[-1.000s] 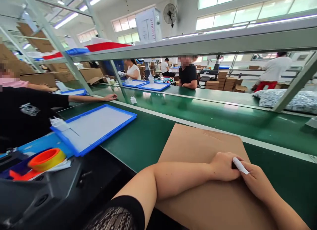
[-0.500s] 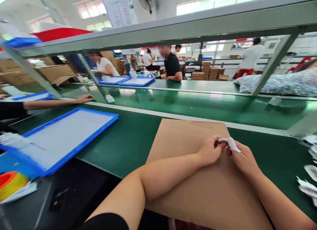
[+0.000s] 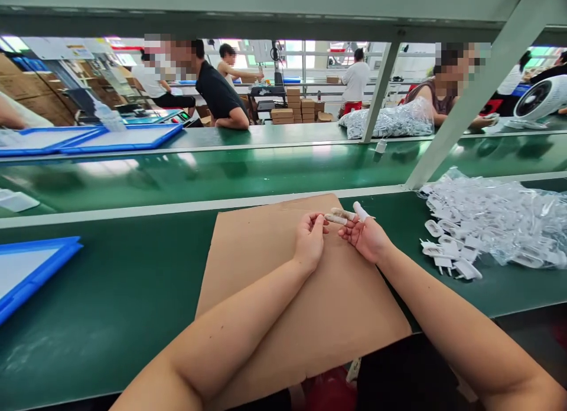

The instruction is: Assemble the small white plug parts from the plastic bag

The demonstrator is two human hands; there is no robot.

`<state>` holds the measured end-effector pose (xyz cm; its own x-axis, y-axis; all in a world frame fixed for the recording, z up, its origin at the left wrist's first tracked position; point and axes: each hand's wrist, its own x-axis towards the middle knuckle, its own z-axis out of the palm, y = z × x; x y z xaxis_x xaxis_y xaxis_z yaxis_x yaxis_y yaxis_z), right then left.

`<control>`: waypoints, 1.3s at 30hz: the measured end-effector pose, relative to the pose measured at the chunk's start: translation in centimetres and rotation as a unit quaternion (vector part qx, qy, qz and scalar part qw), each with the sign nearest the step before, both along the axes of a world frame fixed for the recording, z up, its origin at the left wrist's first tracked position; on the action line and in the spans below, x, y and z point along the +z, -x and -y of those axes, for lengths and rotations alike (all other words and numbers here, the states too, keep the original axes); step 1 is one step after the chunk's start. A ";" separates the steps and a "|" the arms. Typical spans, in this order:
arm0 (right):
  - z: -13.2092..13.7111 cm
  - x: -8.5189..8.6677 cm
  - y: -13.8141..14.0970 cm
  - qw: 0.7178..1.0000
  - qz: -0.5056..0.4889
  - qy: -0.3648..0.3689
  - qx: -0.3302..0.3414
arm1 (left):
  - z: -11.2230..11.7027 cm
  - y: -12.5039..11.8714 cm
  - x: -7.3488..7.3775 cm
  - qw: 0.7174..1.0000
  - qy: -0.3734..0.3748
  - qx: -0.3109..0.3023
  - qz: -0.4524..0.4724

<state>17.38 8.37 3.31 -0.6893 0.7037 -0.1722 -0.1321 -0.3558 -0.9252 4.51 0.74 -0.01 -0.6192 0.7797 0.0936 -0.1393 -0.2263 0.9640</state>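
Note:
My left hand [image 3: 311, 241] is closed, its thumb and fingertips pinching the end of a dirty white finger cot [image 3: 336, 219] worn on a finger of my right hand. My right hand [image 3: 367, 240] is turned palm up with its fingers apart, holding nothing. A second stained cot [image 3: 344, 213] covers the neighbouring finger, and a cleaner white cot [image 3: 361, 211] covers its thumb. Both hands are above the far right part of a flat brown cardboard sheet [image 3: 283, 316], which lies on the green bench and reaches over its front edge.
White plug adapters [image 3: 456, 254], partly in a clear plastic bag [image 3: 531, 222], lie right. A blue-rimmed tray [image 3: 53, 263] is at left. Behind the bench runs a green conveyor belt [image 3: 230, 178]. A slanting post [image 3: 469, 104] rises at right. Several people work beyond.
The view has swung right, bringing the adapters into sight and moving the tray towards the left edge. My right hand has turned palm up and opened; my left still pinches at its covered fingers.

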 end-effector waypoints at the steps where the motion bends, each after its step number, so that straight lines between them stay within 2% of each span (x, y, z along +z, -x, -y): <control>1: 0.0 -0.1 0.0 1.000 0.001 -0.004 -0.001 | 0.0 0.0 0.0 1.000 0.005 0.003 -0.002; 7: 0.3 0.5 -0.2 1.000 -0.001 0.014 0.009 | 0.2 0.0 0.0 0.997 -0.023 -0.052 -0.049; 11: 0.6 1.3 -0.4 1.000 0.002 0.023 0.022 | 0.5 0.0 0.1 0.996 -0.018 -0.065 -0.061; 22: 0.7 1.3 -0.6 0.998 0.028 -0.035 0.051 | 1.0 -0.1 0.4 0.993 -0.012 -0.080 -0.085; 30: 0.9 1.1 -0.4 0.999 0.003 0.021 0.037 | 1.2 -0.5 0.5 0.983 -0.055 -0.004 -0.173; 34: 1.1 0.7 -0.2 0.999 0.005 -0.013 0.046 | 1.5 -0.5 0.5 0.972 -0.065 0.001 -0.225; 39: 1.3 0.4 -0.1 0.998 0.010 -0.033 0.050 | 1.5 -0.3 0.7 0.967 -0.064 0.018 -0.246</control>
